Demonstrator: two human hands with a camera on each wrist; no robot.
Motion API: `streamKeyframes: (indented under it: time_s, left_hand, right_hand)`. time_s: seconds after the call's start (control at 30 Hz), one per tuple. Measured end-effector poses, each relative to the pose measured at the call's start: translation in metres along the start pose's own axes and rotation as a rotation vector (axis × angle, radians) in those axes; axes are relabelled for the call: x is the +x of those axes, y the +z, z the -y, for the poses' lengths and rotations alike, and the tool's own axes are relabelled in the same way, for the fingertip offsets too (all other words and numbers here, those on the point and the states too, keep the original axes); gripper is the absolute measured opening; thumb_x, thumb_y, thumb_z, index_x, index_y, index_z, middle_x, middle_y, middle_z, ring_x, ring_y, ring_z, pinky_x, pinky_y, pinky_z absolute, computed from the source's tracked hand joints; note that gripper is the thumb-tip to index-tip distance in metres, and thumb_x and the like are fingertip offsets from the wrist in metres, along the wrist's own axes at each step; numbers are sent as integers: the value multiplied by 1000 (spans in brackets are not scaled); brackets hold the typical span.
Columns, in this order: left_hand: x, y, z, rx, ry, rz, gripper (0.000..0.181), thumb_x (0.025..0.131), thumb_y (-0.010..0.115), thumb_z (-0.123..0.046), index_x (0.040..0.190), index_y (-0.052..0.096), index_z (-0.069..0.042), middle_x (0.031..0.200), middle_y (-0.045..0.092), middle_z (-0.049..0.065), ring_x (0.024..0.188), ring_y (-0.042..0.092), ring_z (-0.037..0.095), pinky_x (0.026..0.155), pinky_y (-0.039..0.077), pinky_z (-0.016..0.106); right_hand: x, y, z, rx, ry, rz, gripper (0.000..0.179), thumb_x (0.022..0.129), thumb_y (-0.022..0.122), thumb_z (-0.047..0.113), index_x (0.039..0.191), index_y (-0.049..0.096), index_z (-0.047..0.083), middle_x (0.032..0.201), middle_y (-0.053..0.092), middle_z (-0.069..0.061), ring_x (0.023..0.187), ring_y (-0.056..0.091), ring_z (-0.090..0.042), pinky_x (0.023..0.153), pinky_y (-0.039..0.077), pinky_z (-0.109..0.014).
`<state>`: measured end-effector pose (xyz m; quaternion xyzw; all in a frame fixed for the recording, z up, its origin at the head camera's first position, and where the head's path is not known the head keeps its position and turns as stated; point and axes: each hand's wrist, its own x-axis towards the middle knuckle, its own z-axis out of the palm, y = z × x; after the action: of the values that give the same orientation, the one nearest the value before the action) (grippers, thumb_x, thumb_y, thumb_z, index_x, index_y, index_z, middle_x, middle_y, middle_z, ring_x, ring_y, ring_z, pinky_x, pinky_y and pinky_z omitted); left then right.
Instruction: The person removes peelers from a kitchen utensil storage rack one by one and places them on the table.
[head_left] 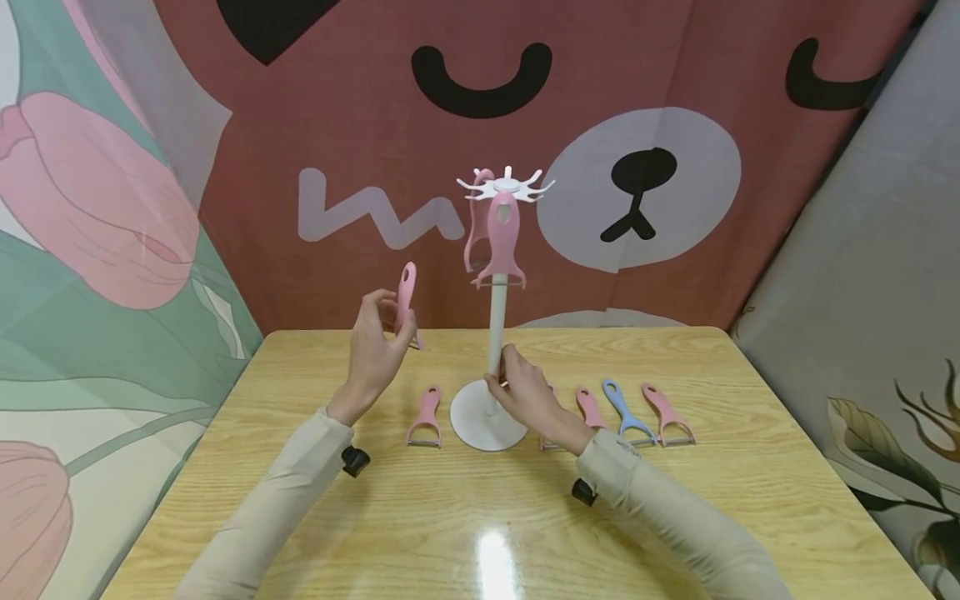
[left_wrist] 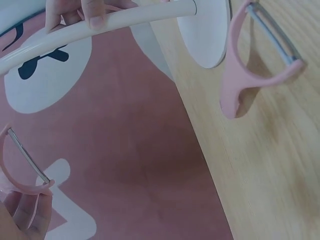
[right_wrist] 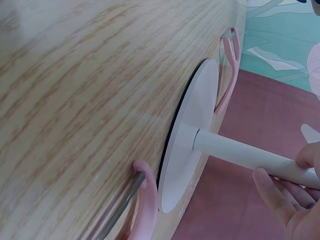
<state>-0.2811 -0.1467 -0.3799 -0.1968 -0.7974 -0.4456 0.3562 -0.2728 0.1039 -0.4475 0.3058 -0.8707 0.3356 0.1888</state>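
My left hand [head_left: 378, 346] holds a pink peeler [head_left: 406, 292] up in the air, its holed handle end pointing upward; the blade [left_wrist: 29, 156] shows in the left wrist view. With thumb and fingers, my right hand [head_left: 528, 392] grips the white pole [right_wrist: 240, 152] of a rack low down, above its round base [head_left: 480, 429]. At the top of the rack is a ring of white hooks [head_left: 507, 185]. Two pink peelers hang there, one in front [head_left: 504, 237] and another behind it [head_left: 477, 223].
One pink peeler [head_left: 427, 417] lies on the wooden table [head_left: 420, 525] left of the base. To the right lie a blue peeler [head_left: 621, 406], a pink peeler [head_left: 663, 408] at the far end and others partly behind my right hand. A printed cloth [head_left: 360, 125] hangs behind the table.
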Motion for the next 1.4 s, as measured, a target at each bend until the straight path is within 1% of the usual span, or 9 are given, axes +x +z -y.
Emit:
streamKeyframes:
  time_s: [0.13, 0.27, 0.47, 0.7, 0.77, 1.0, 1.17, 1.4]
  left_hand:
    - [-2, -1, 3, 6, -17, -1, 34, 95, 65, -9, 121, 48, 2, 90, 59, 12, 77, 58, 23, 66, 48, 34]
    - [-5, -2, 5, 7, -25, -4, 34, 94, 65, -8, 121, 48, 3, 91, 59, 13, 78, 59, 27, 65, 48, 34]
    - [-9, -2, 8, 16, -39, 2, 34, 94, 66, -9, 121, 48, 2, 91, 59, 13, 77, 58, 24, 65, 47, 33]
    - [-14, -6, 11, 71, -43, 17, 35, 93, 66, -9, 121, 49, 3, 92, 60, 14, 76, 59, 24, 60, 45, 32]
    - [-15, -7, 12, 83, -47, 21, 35, 93, 66, -9, 122, 49, 4, 92, 60, 14, 75, 59, 23, 60, 45, 33]
    - [-20, -8, 15, 105, -64, 19, 37, 92, 66, -7, 122, 48, 5, 94, 59, 15, 77, 60, 29, 62, 47, 36]
    - [-22, -9, 18, 122, -84, 17, 38, 90, 67, -6, 122, 49, 4, 94, 59, 15, 78, 59, 28, 63, 47, 36]
    - [-25, -11, 23, 164, -67, 15, 39, 90, 69, -9, 122, 52, 5, 96, 60, 15, 79, 58, 26, 64, 46, 36]
  right_hand:
    - [-1, 0, 0, -3, 0, -4, 20, 95, 66, 7, 103, 49, 1, 85, 60, -7, 76, 69, -18, 53, 51, -20]
    - [-2, 0, 0, -4, -1, -6, 20, 95, 66, 8, 102, 49, 2, 85, 59, -7, 76, 69, -19, 52, 51, -20]
    - [-3, 1, -2, -11, 9, 2, 19, 96, 65, 9, 103, 49, 2, 85, 59, -6, 76, 69, -18, 53, 50, -20]
    - [-3, 1, -2, -9, 7, 10, 20, 96, 65, 9, 104, 49, 1, 86, 59, -7, 76, 69, -17, 53, 50, -19]
    - [-3, 1, -3, -10, 6, 7, 20, 96, 65, 9, 104, 49, 1, 85, 59, -7, 76, 69, -18, 52, 49, -18]
    - [-2, 1, -3, -12, 1, -2, 20, 96, 65, 9, 103, 49, 1, 85, 59, -7, 75, 69, -18, 52, 50, -19]
    - [-2, 1, -2, -13, -5, -2, 20, 95, 66, 8, 103, 49, 1, 85, 58, -7, 76, 68, -18, 52, 50, -20]
    - [-2, 2, -3, -23, -4, -13, 22, 94, 67, 9, 103, 48, 1, 84, 58, -6, 75, 68, -19, 51, 50, -21]
